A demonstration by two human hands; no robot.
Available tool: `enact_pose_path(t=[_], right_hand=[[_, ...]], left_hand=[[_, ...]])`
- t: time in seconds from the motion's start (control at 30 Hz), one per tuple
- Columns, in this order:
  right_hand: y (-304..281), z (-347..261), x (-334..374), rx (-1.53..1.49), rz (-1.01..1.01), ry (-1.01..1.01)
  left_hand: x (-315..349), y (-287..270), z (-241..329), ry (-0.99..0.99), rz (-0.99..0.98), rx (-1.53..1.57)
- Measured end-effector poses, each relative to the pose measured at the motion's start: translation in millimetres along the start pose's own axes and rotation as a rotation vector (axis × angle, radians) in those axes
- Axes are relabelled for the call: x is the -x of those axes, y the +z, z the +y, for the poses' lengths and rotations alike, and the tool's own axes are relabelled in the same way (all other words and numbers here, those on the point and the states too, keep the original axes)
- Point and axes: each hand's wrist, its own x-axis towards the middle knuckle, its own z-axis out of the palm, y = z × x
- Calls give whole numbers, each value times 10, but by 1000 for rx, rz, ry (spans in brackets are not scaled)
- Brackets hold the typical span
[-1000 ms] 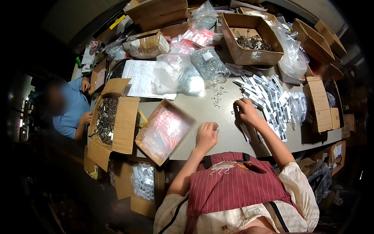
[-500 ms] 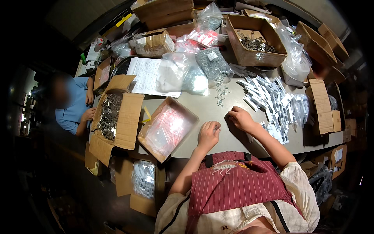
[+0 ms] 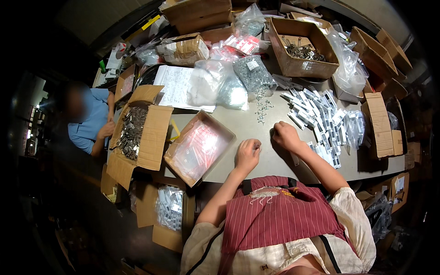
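Note:
My left hand [image 3: 248, 155] is closed above the near part of the grey table [image 3: 243, 130]; a small dark piece shows at its fingertips, its kind too small to tell. To its right, my right hand [image 3: 286, 136] rests low over the tabletop with fingers curled together, hiding anything in them. Just beyond my hands lies a scatter of small screws [image 3: 263, 110], by a clear bag of screws [image 3: 253, 73]. A heap of white and grey rectangular plastic parts [image 3: 316, 117] spreads right of my right hand. Left of my left hand stands an open box of red-edged clear bags [image 3: 197, 146].
A carton of dark metal parts [image 3: 130, 130] stands at the left, near a person in blue [image 3: 94, 119]. Written sheets [image 3: 174, 87] lie behind it. At the back right sits a box of metal clips [image 3: 302, 64]; an open carton [image 3: 378, 123] stands at the right edge.
My right hand has shifted slightly right and its fingers are more curled. My left hand stays nearly in place. The person at the left has drawn their hands closer together.

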Motion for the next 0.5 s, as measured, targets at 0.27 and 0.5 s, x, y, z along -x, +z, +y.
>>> enact_pose_path(t=[0.27, 0.5], right_hand=[[-672, -180, 0, -1326, -311, 589], [-739, -323, 85, -969, -213, 423]], left_hand=[[-156, 119, 153, -369, -158, 493], [-175, 225, 269, -317, -184, 367]])
